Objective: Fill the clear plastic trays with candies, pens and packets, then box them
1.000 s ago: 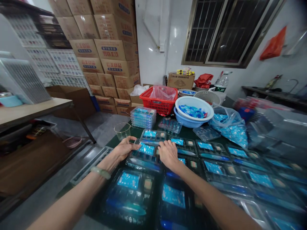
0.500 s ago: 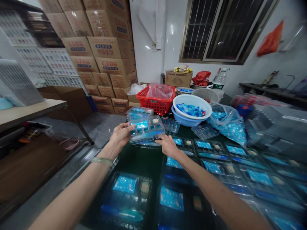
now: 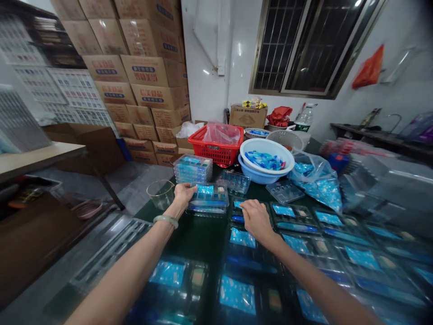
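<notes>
My left hand [image 3: 184, 195] is closed on the left edge of a clear plastic tray [image 3: 216, 206], which lies on a small pile and holds a blue packet [image 3: 204, 190], a beige piece and blue strips. To its right, my right hand [image 3: 257, 219] reaches over another filled clear tray [image 3: 236, 220], fingers bent and close together at its blue packet. What sits between those fingertips is hidden. Behind the left hand stands a neat stack of filled trays [image 3: 192, 169]. More filled trays [image 3: 297, 225] lie in rows to the right and in front.
A red basket [image 3: 216, 151], a white basin [image 3: 287, 155] of blue pieces and a bag of blue packets [image 3: 321, 185] stand at the back. A clear round container [image 3: 160, 194] is beside my left wrist. Cartons [image 3: 152, 74] are piled by the wall.
The tray, held up and tilted in both hands before, now lies level on the small pile. My right hand has left it and moved right to another tray. The view has shifted slightly.
</notes>
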Demonstrator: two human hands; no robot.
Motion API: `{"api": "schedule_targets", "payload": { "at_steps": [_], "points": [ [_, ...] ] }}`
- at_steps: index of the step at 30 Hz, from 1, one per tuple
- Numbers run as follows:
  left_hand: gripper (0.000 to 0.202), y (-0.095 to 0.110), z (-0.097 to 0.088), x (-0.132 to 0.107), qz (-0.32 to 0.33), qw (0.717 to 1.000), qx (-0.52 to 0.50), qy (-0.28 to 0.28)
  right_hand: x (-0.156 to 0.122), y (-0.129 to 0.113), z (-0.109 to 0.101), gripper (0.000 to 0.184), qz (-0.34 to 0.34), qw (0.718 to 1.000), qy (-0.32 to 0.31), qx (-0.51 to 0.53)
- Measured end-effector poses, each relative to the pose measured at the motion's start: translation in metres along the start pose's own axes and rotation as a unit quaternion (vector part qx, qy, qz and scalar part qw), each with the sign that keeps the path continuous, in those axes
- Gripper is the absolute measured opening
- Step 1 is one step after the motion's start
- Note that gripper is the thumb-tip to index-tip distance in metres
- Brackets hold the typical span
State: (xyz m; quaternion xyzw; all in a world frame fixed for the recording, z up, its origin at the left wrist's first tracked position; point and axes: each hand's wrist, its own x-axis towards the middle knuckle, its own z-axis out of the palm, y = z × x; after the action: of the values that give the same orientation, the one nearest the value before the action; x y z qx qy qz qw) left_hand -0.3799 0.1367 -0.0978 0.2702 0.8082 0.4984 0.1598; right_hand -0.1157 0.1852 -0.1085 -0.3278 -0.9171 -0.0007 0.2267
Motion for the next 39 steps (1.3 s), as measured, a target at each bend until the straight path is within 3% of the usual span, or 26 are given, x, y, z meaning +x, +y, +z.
{"api": "schedule_targets", "payload": {
  "at_steps": [6, 10, 13, 20, 25, 30, 34, 39],
  "points": [
    [0.027, 0.007, 0.001, -0.011, 0.159, 0.968, 0.194, 0.017, 0.008, 0.001, 0.011, 0.021, 0.011, 1.000, 0.011, 0.011],
    [0.023, 0.008, 0.003, -0.041, 0.314, 0.908, 0.270, -0.072, 0.025, 0.014, 0.014, 0.022, 0.033, 0.999, 0.016, -0.004],
    [0.021, 0.004, 0.005, -0.054, 0.369, 0.866, 0.319, -0.111, 0.048, 0.027, 0.019, 0.024, 0.048, 0.998, 0.012, -0.029],
    [0.030, 0.004, 0.006, -0.054, 0.396, 0.830, 0.381, -0.100, 0.087, 0.032, 0.036, 0.017, 0.036, 0.995, -0.029, -0.085],
    [0.026, 0.007, 0.004, -0.049, 0.393, 0.828, 0.389, -0.099, 0.093, 0.031, 0.038, 0.017, 0.015, 0.994, -0.065, -0.087],
    [0.029, 0.016, 0.007, -0.049, 0.404, 0.830, 0.369, -0.110, 0.104, 0.047, 0.037, 0.022, 0.027, 0.989, -0.133, -0.062],
    [0.032, 0.029, 0.022, -0.056, 0.443, 0.808, 0.350, -0.167, 0.119, 0.060, 0.037, 0.021, 0.041, 0.983, -0.177, -0.027],
    [0.044, 0.041, 0.060, -0.056, 0.460, 0.783, 0.355, -0.223, 0.127, 0.067, 0.038, 0.022, 0.044, 0.980, -0.192, 0.010]
  ]
}}
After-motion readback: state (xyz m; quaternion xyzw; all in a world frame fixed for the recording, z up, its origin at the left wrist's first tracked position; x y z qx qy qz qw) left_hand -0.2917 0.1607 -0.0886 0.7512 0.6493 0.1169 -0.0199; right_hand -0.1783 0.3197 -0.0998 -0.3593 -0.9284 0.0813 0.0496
